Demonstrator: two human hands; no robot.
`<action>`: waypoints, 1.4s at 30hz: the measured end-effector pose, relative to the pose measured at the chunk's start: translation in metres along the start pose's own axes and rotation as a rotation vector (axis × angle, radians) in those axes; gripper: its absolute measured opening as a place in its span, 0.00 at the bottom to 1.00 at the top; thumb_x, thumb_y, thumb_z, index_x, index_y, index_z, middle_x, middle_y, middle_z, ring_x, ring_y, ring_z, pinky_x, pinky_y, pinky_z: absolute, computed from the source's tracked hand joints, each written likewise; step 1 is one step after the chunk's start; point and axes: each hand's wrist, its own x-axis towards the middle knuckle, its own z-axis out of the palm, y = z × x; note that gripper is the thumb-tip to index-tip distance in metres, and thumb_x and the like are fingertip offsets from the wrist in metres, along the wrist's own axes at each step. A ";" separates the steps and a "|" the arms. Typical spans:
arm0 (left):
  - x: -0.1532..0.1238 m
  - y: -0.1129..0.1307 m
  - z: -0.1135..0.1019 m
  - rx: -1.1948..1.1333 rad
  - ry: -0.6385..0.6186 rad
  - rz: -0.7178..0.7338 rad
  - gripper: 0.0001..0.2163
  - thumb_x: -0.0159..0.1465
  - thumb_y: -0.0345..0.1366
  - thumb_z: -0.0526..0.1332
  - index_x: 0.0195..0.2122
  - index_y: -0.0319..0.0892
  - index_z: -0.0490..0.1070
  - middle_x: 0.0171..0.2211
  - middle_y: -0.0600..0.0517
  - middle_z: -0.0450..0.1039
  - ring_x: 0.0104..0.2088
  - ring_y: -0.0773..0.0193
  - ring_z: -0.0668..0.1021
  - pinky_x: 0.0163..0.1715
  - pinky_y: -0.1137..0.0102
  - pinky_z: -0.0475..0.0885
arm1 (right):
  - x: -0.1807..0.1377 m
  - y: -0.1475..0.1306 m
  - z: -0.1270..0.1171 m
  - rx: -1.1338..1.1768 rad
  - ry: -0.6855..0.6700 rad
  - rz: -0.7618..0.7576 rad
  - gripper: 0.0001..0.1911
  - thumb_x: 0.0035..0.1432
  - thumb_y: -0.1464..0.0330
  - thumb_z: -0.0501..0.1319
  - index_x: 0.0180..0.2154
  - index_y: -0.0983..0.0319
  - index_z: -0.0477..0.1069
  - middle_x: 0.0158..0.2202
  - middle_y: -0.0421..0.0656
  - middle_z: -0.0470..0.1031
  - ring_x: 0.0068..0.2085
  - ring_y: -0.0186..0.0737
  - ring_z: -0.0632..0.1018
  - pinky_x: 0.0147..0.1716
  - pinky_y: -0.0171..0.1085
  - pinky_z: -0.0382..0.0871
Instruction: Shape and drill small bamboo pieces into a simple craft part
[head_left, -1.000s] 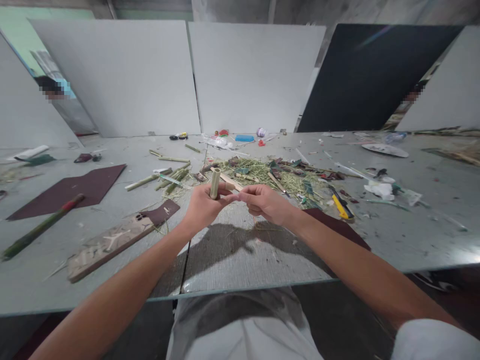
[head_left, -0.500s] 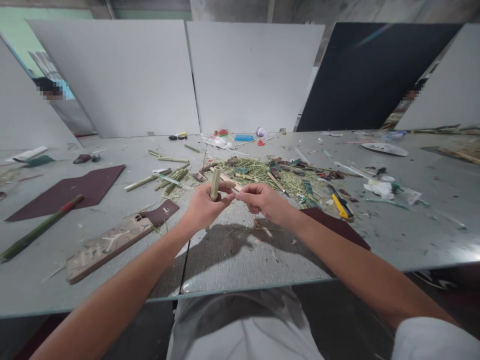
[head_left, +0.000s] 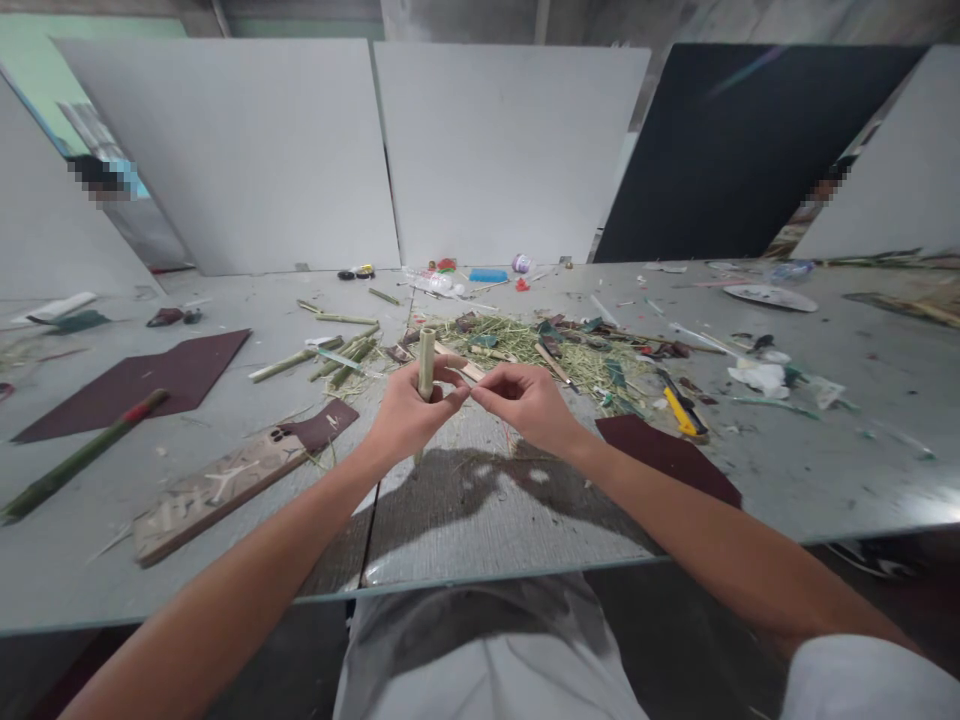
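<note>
A pale green bamboo tube [head_left: 426,362] stands almost upright in my left hand [head_left: 409,415], which is wrapped round its lower part. My right hand [head_left: 529,405] is closed in a pinch, its fingertips meeting the thumb and forefinger of my left. Whatever the pinch holds is too small to make out. Just behind my fingers lies a heap of green shavings [head_left: 510,340] with dark scraps in it. A flat pale strip of wood [head_left: 457,366] shows between the hands and the heap.
To the left are a phone in a patterned case [head_left: 221,490], a dark green stick [head_left: 82,460], a maroon sheet [head_left: 142,385] and cut bamboo pieces [head_left: 352,358]. A yellow utility knife [head_left: 681,408] and crumpled white paper [head_left: 757,378] lie right. White panels [head_left: 510,150] stand behind.
My right hand has shifted slightly left and its fingertips now meet my left hand's. The bamboo tube has moved slightly left and stands a little straighter.
</note>
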 end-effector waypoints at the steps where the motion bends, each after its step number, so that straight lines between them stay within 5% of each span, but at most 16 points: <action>1: 0.000 0.001 0.000 -0.016 0.002 -0.010 0.18 0.55 0.40 0.68 0.46 0.39 0.73 0.32 0.49 0.75 0.19 0.76 0.63 0.18 0.76 0.61 | 0.000 0.000 0.000 0.005 0.005 -0.004 0.11 0.55 0.64 0.65 0.25 0.63 0.73 0.19 0.37 0.66 0.21 0.28 0.62 0.20 0.32 0.55; 16: -0.002 0.004 0.000 -0.115 0.019 -0.003 0.18 0.54 0.39 0.70 0.45 0.39 0.72 0.31 0.50 0.75 0.19 0.76 0.64 0.17 0.76 0.60 | 0.000 0.002 0.000 0.081 0.041 -0.013 0.11 0.52 0.63 0.68 0.26 0.63 0.72 0.19 0.35 0.63 0.21 0.28 0.61 0.20 0.32 0.53; 21: -0.002 0.005 0.000 -0.082 0.013 0.030 0.19 0.53 0.38 0.70 0.44 0.39 0.73 0.32 0.50 0.75 0.19 0.76 0.64 0.18 0.76 0.60 | 0.001 0.002 -0.004 0.197 -0.245 0.140 0.18 0.57 0.54 0.64 0.38 0.62 0.73 0.20 0.36 0.68 0.20 0.30 0.68 0.20 0.31 0.61; 25: -0.003 0.007 0.002 -0.055 0.027 0.033 0.18 0.53 0.38 0.70 0.43 0.39 0.73 0.32 0.49 0.75 0.18 0.76 0.64 0.18 0.76 0.60 | 0.002 0.008 -0.003 0.434 -0.355 0.288 0.25 0.61 0.47 0.55 0.30 0.63 0.70 0.16 0.36 0.67 0.17 0.29 0.67 0.19 0.31 0.62; 31: -0.003 0.005 0.002 -0.042 0.031 0.041 0.17 0.55 0.39 0.69 0.44 0.40 0.73 0.32 0.50 0.76 0.18 0.76 0.62 0.17 0.76 0.60 | 0.003 0.010 -0.002 0.565 -0.336 0.312 0.19 0.58 0.54 0.63 0.27 0.62 0.67 0.16 0.32 0.63 0.16 0.27 0.64 0.18 0.30 0.59; 42: -0.006 0.008 0.004 -0.081 0.038 0.033 0.15 0.56 0.39 0.68 0.43 0.41 0.72 0.31 0.51 0.75 0.18 0.77 0.61 0.16 0.76 0.56 | -0.002 -0.011 -0.006 0.067 -0.022 0.021 0.13 0.58 0.60 0.64 0.29 0.63 0.74 0.18 0.36 0.65 0.19 0.29 0.66 0.18 0.31 0.60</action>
